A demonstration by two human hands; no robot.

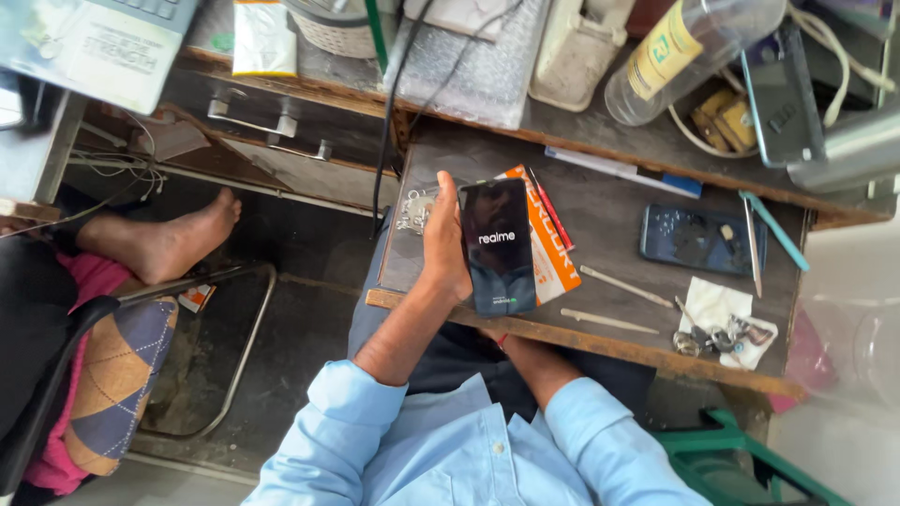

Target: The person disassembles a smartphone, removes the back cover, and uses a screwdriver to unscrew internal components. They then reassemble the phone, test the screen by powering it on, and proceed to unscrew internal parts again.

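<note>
Seen from the head camera, the person's left hand (444, 245) holds a black smartphone (497, 245) upright above the front part of the dark wooden worktop (609, 225), its grip clamped along the phone's left edge with the thumb reaching up near the top corner. The screen is lit and shows a white logo on black. The right hand (495, 332) is almost wholly hidden beneath the phone and the worktop's front edge; only the wrist and forearm in a light blue sleeve show, so whether its grip is closed or apart cannot be told.

Just behind the phone lies an orange packet (551, 245), partly covered by it, with a red pen (551, 208) lying across it. To the left of the hand sits a small heap of metal screws and parts (412, 210). Further right, a blue phone back cover (701, 239) lies flat, near a teal-handled tool (776, 230). Two pale thin sticks (614, 302) rest near the front edge, beside a white cloth (717, 309) carrying small metal pieces. Another person's bare foot (169, 245) rests on the floor at the left.
</note>
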